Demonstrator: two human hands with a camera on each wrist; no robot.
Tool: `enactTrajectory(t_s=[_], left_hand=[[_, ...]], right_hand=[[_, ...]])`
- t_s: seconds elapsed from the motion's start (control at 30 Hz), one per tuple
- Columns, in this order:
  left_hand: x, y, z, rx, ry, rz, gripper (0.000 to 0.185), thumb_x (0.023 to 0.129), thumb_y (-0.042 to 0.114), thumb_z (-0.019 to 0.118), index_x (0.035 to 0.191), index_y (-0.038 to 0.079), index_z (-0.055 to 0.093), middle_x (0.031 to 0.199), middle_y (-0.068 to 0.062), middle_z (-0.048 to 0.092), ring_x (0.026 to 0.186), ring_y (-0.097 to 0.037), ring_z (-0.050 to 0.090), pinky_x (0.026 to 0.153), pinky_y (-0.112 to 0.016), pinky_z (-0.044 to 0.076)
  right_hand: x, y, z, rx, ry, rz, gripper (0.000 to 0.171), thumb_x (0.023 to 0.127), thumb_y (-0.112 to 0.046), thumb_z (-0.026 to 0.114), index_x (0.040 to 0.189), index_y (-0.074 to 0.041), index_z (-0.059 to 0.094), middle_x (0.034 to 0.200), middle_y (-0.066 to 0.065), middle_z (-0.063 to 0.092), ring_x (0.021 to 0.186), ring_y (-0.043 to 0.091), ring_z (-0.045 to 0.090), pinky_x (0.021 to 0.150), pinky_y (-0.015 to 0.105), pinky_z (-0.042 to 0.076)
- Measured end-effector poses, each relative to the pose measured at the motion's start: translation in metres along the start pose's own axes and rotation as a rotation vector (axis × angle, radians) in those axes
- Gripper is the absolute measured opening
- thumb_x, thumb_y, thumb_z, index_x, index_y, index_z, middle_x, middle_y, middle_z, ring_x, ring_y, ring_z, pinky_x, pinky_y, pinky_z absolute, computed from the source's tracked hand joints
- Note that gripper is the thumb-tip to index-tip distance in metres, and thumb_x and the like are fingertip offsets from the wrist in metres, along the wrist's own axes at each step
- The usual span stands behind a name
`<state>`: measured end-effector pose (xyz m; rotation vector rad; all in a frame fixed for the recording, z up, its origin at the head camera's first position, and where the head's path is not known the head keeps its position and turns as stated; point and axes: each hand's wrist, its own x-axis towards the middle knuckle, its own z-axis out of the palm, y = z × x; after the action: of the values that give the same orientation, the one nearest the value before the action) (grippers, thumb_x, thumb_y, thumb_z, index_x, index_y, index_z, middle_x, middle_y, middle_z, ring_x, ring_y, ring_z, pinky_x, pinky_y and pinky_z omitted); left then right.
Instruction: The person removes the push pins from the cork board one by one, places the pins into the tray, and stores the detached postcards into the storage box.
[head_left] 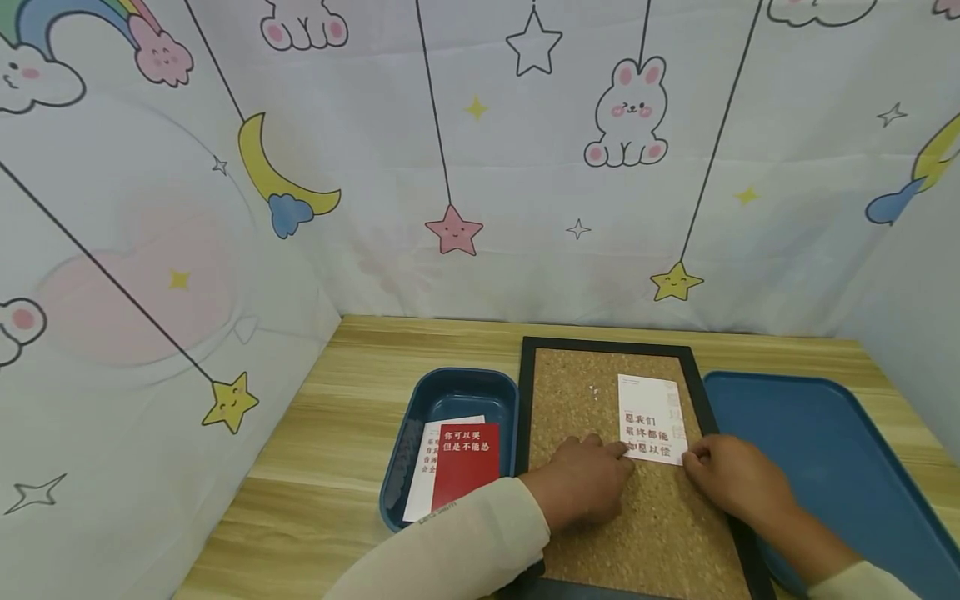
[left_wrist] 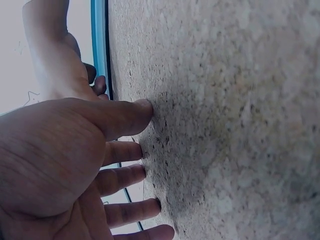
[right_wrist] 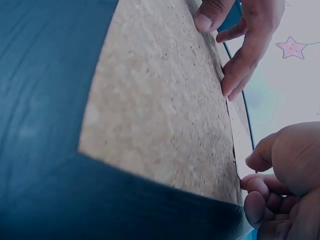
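Fingers of the left hand (head_left: 581, 483) lie straight and those of the right hand (head_left: 731, 475) curled, both at the white card (head_left: 651, 417) on the cork board (head_left: 660, 533).

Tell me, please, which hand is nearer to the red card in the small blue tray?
Left. The left hand rests on the cork board just right of the red card and its small blue tray; the right hand lies farther right, at the white card.

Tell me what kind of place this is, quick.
Probably a staged tabletop recording booth, not a lived-in room: a cartoon-print fabric backdrop walls in a wooden table, where a framed cork board sits between a small blue tray of cards and a larger blue tray.
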<state>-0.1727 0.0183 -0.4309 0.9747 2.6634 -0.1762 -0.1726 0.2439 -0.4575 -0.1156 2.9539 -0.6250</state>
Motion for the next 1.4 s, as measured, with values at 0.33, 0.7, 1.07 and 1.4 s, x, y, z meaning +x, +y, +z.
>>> enactTrajectory(t_s=[0.33, 0.7, 1.07, 1.4], left_hand=[[-0.002, 0.0, -0.002, -0.007, 0.009, 0.007, 0.047, 0.097, 0.04, 0.068, 0.142, 0.032, 0.06, 0.151, 0.016, 0.047, 0.133, -0.014, 0.049, 0.102, -0.038, 0.045], [-0.001, 0.0, -0.002, -0.003, 0.016, 0.007, 0.047, 0.096, 0.041, 0.069, 0.141, 0.032, 0.061, 0.149, 0.016, 0.049, 0.131, -0.014, 0.051, 0.101, -0.037, 0.045], [0.0, 0.001, -0.001, -0.004, 0.009, -0.007, 0.047, 0.096, 0.042, 0.069, 0.141, 0.034, 0.06, 0.15, 0.017, 0.047, 0.132, -0.014, 0.05, 0.103, -0.038, 0.044], [-0.002, 0.0, -0.002, -0.007, 0.008, -0.007, 0.048, 0.096, 0.043, 0.069, 0.142, 0.034, 0.059, 0.152, 0.016, 0.046, 0.134, -0.014, 0.049, 0.104, -0.039, 0.044]], right_hand=[[0.003, -0.004, -0.001, 0.099, -0.028, 0.062, 0.034, 0.094, -0.019, 0.052, 0.06, -0.017, 0.052, 0.054, -0.003, 0.044, 0.048, 0.016, 0.042, 0.047, 0.031, 0.032], [0.006, -0.008, -0.005, 0.158, -0.06, 0.107, 0.027, 0.091, -0.02, 0.056, 0.071, -0.008, 0.069, 0.06, 0.0, 0.057, 0.052, 0.017, 0.051, 0.047, 0.032, 0.039], [0.009, -0.01, -0.01, 0.31, 0.018, 0.149, 0.028, 0.098, -0.026, 0.064, 0.093, 0.001, 0.066, 0.074, 0.005, 0.063, 0.066, 0.02, 0.057, 0.056, 0.037, 0.044], [0.012, -0.001, -0.009, 0.501, -0.039, 0.258, 0.043, 0.097, -0.023, 0.068, 0.122, 0.012, 0.063, 0.086, 0.009, 0.07, 0.075, 0.019, 0.066, 0.061, 0.036, 0.05]])
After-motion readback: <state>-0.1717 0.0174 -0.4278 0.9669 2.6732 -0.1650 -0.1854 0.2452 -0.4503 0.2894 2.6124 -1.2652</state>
